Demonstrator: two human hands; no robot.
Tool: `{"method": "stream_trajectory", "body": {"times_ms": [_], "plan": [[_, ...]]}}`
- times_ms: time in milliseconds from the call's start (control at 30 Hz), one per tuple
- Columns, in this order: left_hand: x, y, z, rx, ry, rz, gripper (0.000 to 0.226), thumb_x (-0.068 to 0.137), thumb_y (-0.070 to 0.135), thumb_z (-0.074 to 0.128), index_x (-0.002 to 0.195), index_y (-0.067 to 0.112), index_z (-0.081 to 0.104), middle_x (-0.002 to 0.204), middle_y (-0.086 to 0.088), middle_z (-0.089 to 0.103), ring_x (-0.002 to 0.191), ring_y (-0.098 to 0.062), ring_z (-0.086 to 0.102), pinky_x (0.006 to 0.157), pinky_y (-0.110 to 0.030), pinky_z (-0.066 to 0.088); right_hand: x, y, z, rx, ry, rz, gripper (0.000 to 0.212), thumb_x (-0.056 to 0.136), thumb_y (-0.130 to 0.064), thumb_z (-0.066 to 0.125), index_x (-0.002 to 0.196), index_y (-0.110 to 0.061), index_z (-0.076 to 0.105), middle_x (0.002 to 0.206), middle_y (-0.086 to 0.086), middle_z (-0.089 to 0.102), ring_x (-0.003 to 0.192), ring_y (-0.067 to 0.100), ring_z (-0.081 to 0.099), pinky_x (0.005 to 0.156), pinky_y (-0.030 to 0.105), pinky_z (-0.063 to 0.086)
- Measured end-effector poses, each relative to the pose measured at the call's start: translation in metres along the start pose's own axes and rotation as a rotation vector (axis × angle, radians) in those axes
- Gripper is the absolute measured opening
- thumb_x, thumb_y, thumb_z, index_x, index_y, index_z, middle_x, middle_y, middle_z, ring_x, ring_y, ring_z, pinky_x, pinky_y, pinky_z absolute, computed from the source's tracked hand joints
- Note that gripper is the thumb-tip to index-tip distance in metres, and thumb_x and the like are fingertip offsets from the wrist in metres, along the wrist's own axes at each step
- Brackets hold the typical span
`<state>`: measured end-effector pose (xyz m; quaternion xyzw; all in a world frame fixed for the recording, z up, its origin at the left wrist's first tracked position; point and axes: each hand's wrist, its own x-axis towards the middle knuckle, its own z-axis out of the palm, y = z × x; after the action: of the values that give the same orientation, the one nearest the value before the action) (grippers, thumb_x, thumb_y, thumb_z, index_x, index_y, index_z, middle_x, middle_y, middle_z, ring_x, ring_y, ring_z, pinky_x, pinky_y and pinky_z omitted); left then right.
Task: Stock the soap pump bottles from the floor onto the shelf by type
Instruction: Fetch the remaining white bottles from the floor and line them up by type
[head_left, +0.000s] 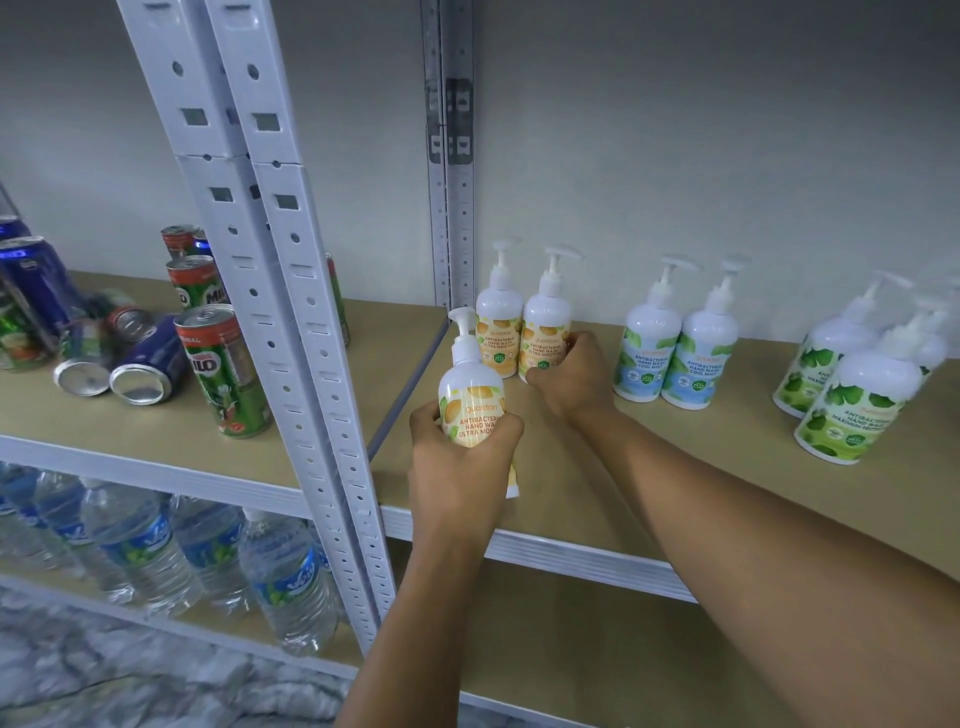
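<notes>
Left of the post (291, 312) stand cans (223, 364), none of our concern. Our left grip (460, 457) curls round an orange bottle (470, 400) at the shelf (675, 467) near edge. Its long axis is close to upright, pump uppermost, label facing us. Its slot, we judge, lies far and slightly right, beside the shelved bottle (545, 327) and its neighbour (498, 332). Our right grip (569, 376) wraps the shelved bottle's base, so the left does the carrying. Further right stand the mint pair (675, 358) and the green group (852, 405), upright and well apart.
</notes>
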<state>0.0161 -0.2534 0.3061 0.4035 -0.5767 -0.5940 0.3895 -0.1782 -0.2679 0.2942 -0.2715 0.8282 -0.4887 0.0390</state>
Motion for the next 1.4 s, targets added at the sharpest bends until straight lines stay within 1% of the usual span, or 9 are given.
{"method": "stream_trajectory", "body": {"times_ms": [167, 300, 467, 600, 767, 833, 1000, 1167, 1400], "plan": [[-0.001, 0.003, 0.001, -0.006, -0.012, 0.016, 0.041, 0.077, 0.028, 0.079, 0.107, 0.030, 0.051, 0.089, 0.002, 0.068, 0.078, -0.016, 0.070, 0.065, -0.035, 0.060, -0.026, 0.001, -0.020, 0.051, -0.051, 0.016, 0.072, 0.077, -0.023, 0.081, 0.134, -0.002, 0.042, 0.126, 0.010, 0.052, 0.111, 0.024, 0.055, 0.084, 0.031, 0.043], [-0.003, 0.004, 0.003, -0.010, -0.031, 0.053, 0.048, 0.076, 0.024, 0.082, 0.104, 0.032, 0.044, 0.090, 0.001, 0.069, 0.076, -0.015, 0.071, 0.061, -0.033, 0.060, -0.062, 0.009, -0.049, -0.166, -0.149, -0.096, 0.066, 0.088, -0.034, 0.069, 0.143, -0.010, 0.042, 0.143, 0.006, 0.044, 0.129, 0.021, 0.047, 0.094, 0.028, 0.037], [-0.005, 0.003, 0.003, 0.059, -0.085, 0.174, 0.055, 0.075, 0.033, 0.086, 0.112, 0.032, 0.046, 0.098, 0.012, 0.069, 0.086, -0.004, 0.070, 0.083, -0.040, 0.059, -0.101, 0.026, -0.077, -0.503, -0.267, -0.245, 0.075, 0.092, -0.056, 0.055, 0.152, -0.017, 0.035, 0.160, 0.003, 0.030, 0.147, 0.021, 0.030, 0.118, 0.037, 0.028], [-0.009, 0.000, 0.000, 0.100, -0.123, 0.233, 0.057, 0.077, 0.031, 0.086, 0.118, 0.034, 0.047, 0.107, 0.024, 0.059, 0.085, 0.021, 0.058, 0.083, -0.027, 0.052, -0.114, 0.036, -0.081, -0.690, -0.370, -0.203, 0.075, 0.094, -0.069, 0.031, 0.156, -0.025, 0.027, 0.166, 0.000, 0.018, 0.154, 0.024, 0.012, 0.124, 0.045, 0.011], [-0.016, -0.007, -0.004, 0.162, -0.174, 0.248, 0.060, 0.079, 0.029, 0.085, 0.125, 0.036, 0.046, 0.109, 0.025, 0.058, 0.087, 0.024, 0.055, 0.075, -0.014, 0.047, -0.118, 0.036, -0.078, -0.724, -0.385, -0.181, 0.072, 0.095, -0.068, 0.023, 0.155, -0.029, 0.029, 0.168, -0.001, 0.013, 0.155, 0.026, 0.006, 0.124, 0.047, 0.006], [-0.018, -0.010, -0.007, 0.201, -0.173, 0.260, 0.063, 0.078, 0.029, 0.086, 0.127, 0.036, 0.047, 0.113, 0.022, 0.061, 0.094, 0.017, 0.058, 0.076, -0.010, 0.048, -0.119, 0.034, -0.079, -0.729, -0.383, -0.181, 0.072, 0.095, -0.067, 0.023, 0.155, -0.028, 0.028, 0.168, -0.001, 0.013, 0.155, 0.025, 0.006, 0.124, 0.047, 0.006], [-0.018, -0.013, -0.018, 0.425, -0.108, 0.225, 0.090, 0.066, 0.037, 0.093, 0.139, 0.020, 0.044, 0.127, 0.007, 0.055, 0.114, -0.007, 0.051, 0.089, -0.024, 0.042, -0.121, 0.030, -0.082, -0.743, -0.394, -0.168, 0.073, 0.095, -0.066, 0.024, 0.156, -0.027, 0.026, 0.168, -0.001, 0.013, 0.154, 0.025, 0.007, 0.124, 0.047, 0.007], [-0.014, -0.013, -0.020, 0.632, -0.099, 0.238, 0.064, 0.071, 0.046, 0.087, 0.120, 0.016, 0.058, 0.110, 0.006, 0.063, 0.099, -0.011, 0.058, 0.080, -0.026, 0.046, -0.123, 0.028, -0.083, -0.756, -0.399, -0.165, 0.072, 0.096, -0.065, 0.024, 0.156, -0.027, 0.026, 0.167, -0.001, 0.014, 0.154, 0.026, 0.008, 0.124, 0.047, 0.007], [0.028, -0.007, -0.001, 0.660, -0.085, 0.178, 0.057, 0.078, 0.046, 0.079, 0.124, 0.020, 0.057, 0.116, 0.005, 0.066, 0.096, -0.013, 0.058, 0.084, -0.029, 0.048, -0.122, 0.029, -0.080, -0.780, -0.394, -0.182, 0.071, 0.096, -0.065, 0.023, 0.156, -0.027, 0.026, 0.167, 0.001, 0.015, 0.154, 0.027, 0.010, 0.123, 0.048, 0.009]]}}
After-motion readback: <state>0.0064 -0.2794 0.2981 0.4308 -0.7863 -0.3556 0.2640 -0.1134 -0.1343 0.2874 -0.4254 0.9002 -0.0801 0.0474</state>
